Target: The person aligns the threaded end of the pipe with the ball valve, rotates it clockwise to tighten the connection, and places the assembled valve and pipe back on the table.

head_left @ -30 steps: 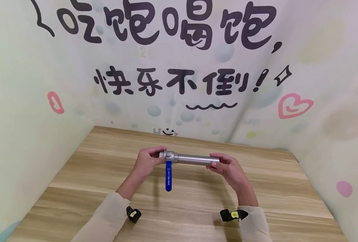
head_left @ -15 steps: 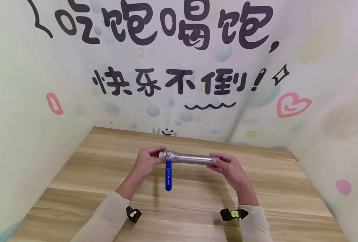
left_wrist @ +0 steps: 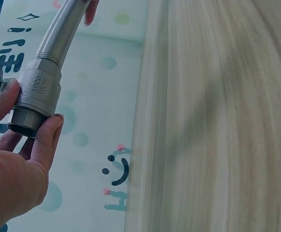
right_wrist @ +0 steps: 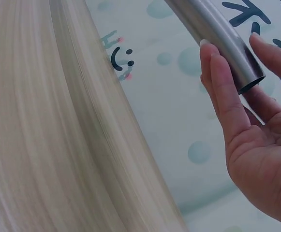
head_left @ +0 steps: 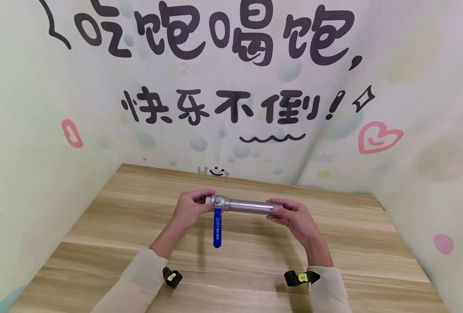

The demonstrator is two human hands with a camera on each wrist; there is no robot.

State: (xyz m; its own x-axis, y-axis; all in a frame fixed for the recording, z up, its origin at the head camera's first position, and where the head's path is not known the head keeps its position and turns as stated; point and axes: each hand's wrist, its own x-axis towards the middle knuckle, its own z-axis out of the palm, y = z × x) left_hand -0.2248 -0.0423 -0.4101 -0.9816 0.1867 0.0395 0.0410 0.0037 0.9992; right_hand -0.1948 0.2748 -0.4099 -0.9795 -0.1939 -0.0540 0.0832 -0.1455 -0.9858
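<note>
A steel ball valve (head_left: 218,200) with a long blue lever handle (head_left: 217,228) joins a smooth metal pipe (head_left: 251,206), held level above the table. My left hand (head_left: 187,211) grips the valve's body at its outer end, thumb and fingers on opposite sides. The left wrist view shows the valve's open threaded mouth (left_wrist: 26,121) between them. At the other end, my right hand (head_left: 295,219) holds the pipe. Its fingers (right_wrist: 222,82) lie along the pipe's underside near the open end in the right wrist view, with the thumb on the opposite side. The handle hangs toward me.
A wood-grain table (head_left: 239,269) lies below, ringed by a printed cloth backdrop (head_left: 223,148) behind and at both sides. Black wrist-worn devices (head_left: 173,277) sit at both sleeve cuffs.
The right hand's fingers and thumb have shifted slightly left along the pipe and around its end. My left hand keeps its hold on the valve.
</note>
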